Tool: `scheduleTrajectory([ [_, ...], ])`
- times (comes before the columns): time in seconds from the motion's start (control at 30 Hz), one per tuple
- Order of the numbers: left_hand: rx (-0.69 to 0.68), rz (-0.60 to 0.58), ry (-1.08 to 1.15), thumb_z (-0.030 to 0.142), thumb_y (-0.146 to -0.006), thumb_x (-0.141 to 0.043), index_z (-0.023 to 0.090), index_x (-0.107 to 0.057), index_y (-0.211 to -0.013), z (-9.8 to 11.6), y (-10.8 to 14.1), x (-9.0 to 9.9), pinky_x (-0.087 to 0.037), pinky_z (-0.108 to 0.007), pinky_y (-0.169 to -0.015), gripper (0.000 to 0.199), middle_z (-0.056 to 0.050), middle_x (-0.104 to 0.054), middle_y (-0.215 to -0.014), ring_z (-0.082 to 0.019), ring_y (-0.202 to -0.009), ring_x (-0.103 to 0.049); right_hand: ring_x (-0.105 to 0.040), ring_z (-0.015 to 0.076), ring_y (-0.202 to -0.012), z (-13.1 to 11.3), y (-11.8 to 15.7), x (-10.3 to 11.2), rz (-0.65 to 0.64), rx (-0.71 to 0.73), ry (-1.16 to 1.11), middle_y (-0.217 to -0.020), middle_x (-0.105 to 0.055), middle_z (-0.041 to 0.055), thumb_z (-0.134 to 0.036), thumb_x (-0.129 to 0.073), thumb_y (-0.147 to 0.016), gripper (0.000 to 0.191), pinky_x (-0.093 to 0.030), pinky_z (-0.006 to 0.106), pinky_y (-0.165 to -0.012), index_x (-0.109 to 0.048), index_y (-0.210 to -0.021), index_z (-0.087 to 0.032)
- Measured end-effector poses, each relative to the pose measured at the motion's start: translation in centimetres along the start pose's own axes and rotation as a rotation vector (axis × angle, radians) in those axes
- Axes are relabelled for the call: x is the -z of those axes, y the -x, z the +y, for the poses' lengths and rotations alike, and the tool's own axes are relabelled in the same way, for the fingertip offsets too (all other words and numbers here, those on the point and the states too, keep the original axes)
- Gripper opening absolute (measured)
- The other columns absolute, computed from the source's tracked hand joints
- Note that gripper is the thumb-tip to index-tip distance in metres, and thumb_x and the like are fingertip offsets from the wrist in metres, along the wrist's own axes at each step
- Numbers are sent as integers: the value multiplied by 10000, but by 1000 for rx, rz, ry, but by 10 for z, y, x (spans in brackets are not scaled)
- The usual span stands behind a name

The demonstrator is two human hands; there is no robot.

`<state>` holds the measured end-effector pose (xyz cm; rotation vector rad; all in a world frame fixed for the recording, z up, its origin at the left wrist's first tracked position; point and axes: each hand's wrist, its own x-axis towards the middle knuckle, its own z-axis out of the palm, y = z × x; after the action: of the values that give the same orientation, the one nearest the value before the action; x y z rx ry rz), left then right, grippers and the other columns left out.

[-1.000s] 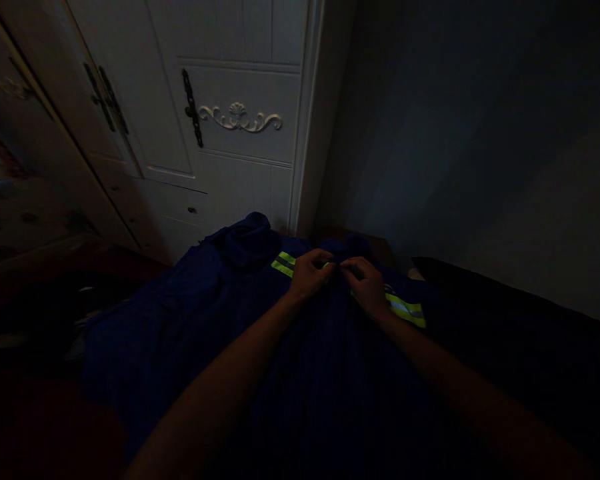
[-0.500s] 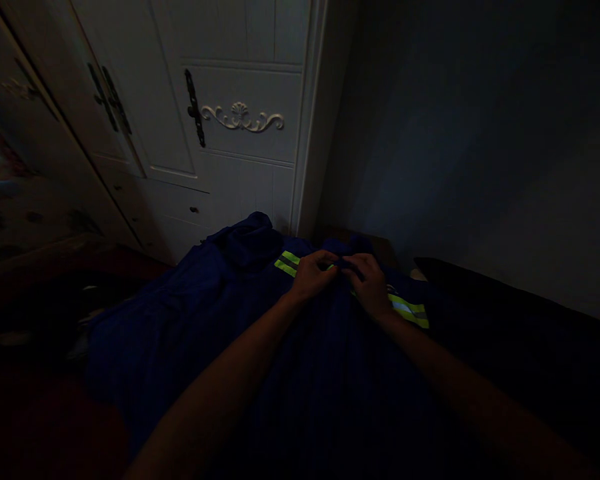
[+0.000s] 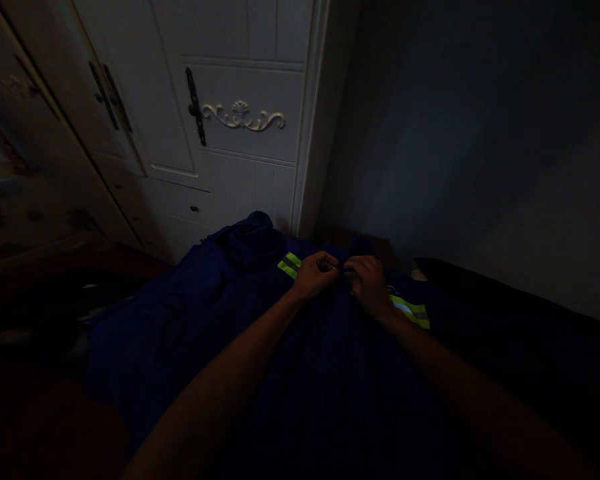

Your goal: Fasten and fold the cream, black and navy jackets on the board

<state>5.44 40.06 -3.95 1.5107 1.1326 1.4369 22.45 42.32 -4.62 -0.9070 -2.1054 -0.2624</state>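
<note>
A dark blue work jacket (image 3: 200,320) with yellow-green reflective strips lies spread out in front of me. My left hand (image 3: 316,273) pinches its front near the collar, just right of one reflective strip (image 3: 290,265). Close beside it, my right hand (image 3: 370,283) has its fingers closed on the opposite front edge, left of the other strip (image 3: 411,311). The fingertips of both hands nearly meet at the middle of the jacket. Dim light and the fingers hide whatever small fastening may be between them.
Behind the jacket stands a white wardrobe (image 3: 250,87) with dark handles and carved ornament. A plain wall (image 3: 455,147) rises at the right. A brown wooden surface (image 3: 380,245) shows behind the collar. Dark items (image 3: 40,313) lie at the left on a reddish surface.
My right hand's fingers have curled and drawn slightly away from the left fingertips, so a small gap shows between the hands. The jacket lies almost unchanged.
</note>
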Motion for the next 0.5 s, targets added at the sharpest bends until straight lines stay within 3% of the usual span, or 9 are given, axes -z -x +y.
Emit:
scheduleTrajectory([
  [0.2, -3, 59, -18, 160, -690, -662, 137, -650, -826, 0, 1, -3, -467, -202, -644, 138, -7, -675, -761, -96, -681, -618, -546, 182, -995, 2, -1, -2, -69, -42, -32, -1013, -680, 59, -160, -522, -863, 180, -387, 327, -884, -683, -940, -181],
  [0.33, 50, 97, -19, 175, -715, -667, 140, -636, -880, -6, -3, 2, -486, -217, -631, 172, -25, -681, -767, -114, -672, -636, -562, 193, -1026, 3, -3, -6, -114, -123, -131, -1048, -669, 70, -288, -540, -893, 190, -422, 353, -939, -677, -981, -190],
  [0.5, 69, 199, -126, 143, -732, -659, 133, -630, -907, -17, -9, 10, -495, -236, -688, 178, -51, -685, -838, -137, -764, -653, -570, 201, -1118, 12, -5, -9, -107, -303, -264, -1220, -605, 116, -472, -574, -862, 465, -455, 361, -996, -578, -1203, -157],
])
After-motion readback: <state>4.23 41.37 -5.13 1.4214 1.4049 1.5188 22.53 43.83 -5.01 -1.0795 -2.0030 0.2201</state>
